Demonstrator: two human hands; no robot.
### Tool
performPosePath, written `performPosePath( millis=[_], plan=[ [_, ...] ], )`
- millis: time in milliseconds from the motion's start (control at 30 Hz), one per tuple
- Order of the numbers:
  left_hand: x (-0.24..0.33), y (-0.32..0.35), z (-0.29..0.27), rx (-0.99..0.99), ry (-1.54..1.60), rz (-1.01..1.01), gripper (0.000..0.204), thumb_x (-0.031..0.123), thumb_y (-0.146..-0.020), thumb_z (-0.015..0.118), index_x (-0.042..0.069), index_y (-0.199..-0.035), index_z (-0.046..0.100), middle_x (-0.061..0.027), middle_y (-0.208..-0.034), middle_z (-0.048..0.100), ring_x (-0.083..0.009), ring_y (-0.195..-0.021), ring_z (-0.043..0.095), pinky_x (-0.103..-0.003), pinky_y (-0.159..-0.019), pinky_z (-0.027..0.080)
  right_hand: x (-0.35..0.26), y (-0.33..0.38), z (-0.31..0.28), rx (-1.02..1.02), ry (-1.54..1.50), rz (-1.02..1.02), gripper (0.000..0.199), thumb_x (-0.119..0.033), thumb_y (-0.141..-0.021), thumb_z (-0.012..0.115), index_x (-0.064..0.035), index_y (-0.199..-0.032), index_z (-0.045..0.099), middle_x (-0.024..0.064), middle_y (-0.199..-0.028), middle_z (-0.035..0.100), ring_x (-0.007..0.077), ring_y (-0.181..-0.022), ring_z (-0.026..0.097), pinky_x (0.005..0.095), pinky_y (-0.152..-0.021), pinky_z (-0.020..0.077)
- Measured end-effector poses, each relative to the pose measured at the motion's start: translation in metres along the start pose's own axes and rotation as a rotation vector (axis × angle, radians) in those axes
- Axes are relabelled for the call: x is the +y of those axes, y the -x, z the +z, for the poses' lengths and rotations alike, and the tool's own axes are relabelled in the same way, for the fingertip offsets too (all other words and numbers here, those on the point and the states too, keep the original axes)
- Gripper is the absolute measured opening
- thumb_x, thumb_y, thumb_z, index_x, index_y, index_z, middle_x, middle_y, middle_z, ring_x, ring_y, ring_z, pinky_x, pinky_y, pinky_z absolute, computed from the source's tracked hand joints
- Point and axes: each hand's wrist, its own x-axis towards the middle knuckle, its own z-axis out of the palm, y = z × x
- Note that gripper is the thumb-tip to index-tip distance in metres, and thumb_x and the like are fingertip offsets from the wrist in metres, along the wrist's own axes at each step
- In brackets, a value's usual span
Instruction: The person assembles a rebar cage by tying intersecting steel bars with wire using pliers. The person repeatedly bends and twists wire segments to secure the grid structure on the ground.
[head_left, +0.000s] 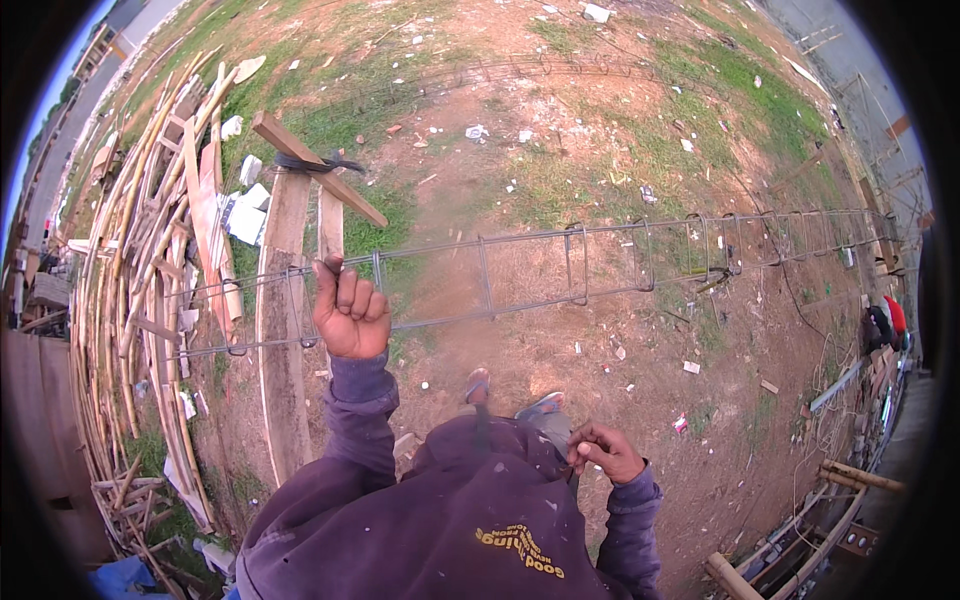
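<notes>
A long, narrow rebar cage (485,282) of thin steel rods with rectangular stirrups runs across in front of me. My left hand (352,312) is at its left part, fingers curled and thumb against the forefinger beside the upper rod. Whatever is in that pinch is too small to make out. Lower right, close to my body, my right hand (608,452) is closed with its fingertips together; a thin dark thing seems to hang below them, its kind unclear. Under the cage's left part stands a wooden trestle (283,400) with a crosspiece (318,168) bound by dark strapping.
A heap of bamboo poles and boards (150,220) lies along the left. Bamboo framing (800,545) sits at the lower right. Scraps of litter dot the dirt and grass. A red and black bundle (888,322) lies near the cage's far right end.
</notes>
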Motion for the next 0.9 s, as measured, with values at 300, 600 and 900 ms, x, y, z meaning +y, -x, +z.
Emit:
performPosePath(
  millis=[300, 600, 900],
  plan=[
    [-0.022, 0.022, -0.019, 0.388, -0.147, 0.061, 0.034, 0.035, -0.102, 0.041, 0.006, -0.109, 0.057, 0.006, -0.053, 0.021, -0.0059, -0.045, 0.019, -0.023, -0.042, 0.02, -0.001, -0.007, -0.041, -0.018, 0.093, -0.01, 0.03, -0.023, -0.094, 0.056, 0.0059, -0.088, 0.06, 0.0095, -0.07, 0.06, 0.0174, -0.064, 0.061, 0.0309, -0.06, 0.0504],
    [-0.111, 0.022, -0.005, 0.407, -0.191, -0.037, 0.038, 0.037, -0.101, 0.042, 0.003, -0.108, 0.055, 0.0064, -0.055, 0.02, -0.0054, -0.046, 0.02, -0.023, -0.043, 0.022, 0.006, 0.015, -0.129, -0.132, 0.215, 0.138, 0.035, -0.024, -0.091, 0.061, 0.0069, -0.108, 0.063, 0.0053, -0.06, 0.052, 0.0182, -0.061, 0.059, 0.0332, -0.063, 0.0529],
    [-0.297, 0.046, 0.007, 0.308, -0.504, -0.244, 0.04, 0.037, -0.1, 0.046, 0.0, -0.11, 0.058, 0.004, -0.056, 0.036, -0.0055, -0.051, 0.038, -0.021, -0.047, 0.032, -0.006, -0.037, -0.155, 0.18, 0.61, -0.34, 0.068, -0.025, -0.087, 0.065, 0.0011, -0.142, 0.035, 0.0201, -0.127, 0.055, 0.0279, -0.12, 0.052, 0.0402, -0.102, 0.0372]
  ],
)
